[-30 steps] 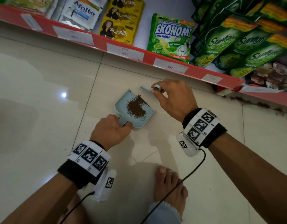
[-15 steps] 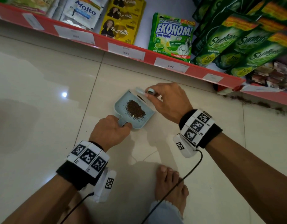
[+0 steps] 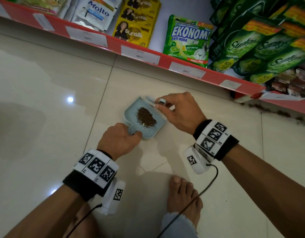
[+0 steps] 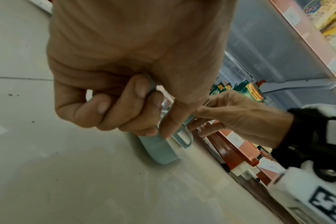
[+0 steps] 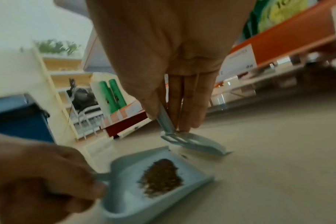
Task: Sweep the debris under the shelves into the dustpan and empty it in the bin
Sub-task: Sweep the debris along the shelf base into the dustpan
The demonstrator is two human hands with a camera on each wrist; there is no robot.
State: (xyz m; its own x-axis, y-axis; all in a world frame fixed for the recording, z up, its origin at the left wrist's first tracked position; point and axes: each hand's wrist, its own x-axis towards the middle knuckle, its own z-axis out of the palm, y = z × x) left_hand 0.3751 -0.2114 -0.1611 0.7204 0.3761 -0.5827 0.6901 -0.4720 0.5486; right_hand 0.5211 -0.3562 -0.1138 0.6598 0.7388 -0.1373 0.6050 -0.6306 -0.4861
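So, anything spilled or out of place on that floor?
Yes. A dark line of debris lies on the floor along the shelf base at right, unswept. The dustpan holds one pile, with a few specks loose at its lip.

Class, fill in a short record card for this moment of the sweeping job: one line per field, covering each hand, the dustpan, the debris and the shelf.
Left hand: grips the dustpan handle
Right hand: pinches the small brush by its handle
Dustpan: pale blue, on the floor tiles
Debris in pan: dark brown pile near the middle
Debris left: dark line along the shelf base, to the right
Shelf: red edge with price labels, sachets and green pouches above
Bin: cannot tell
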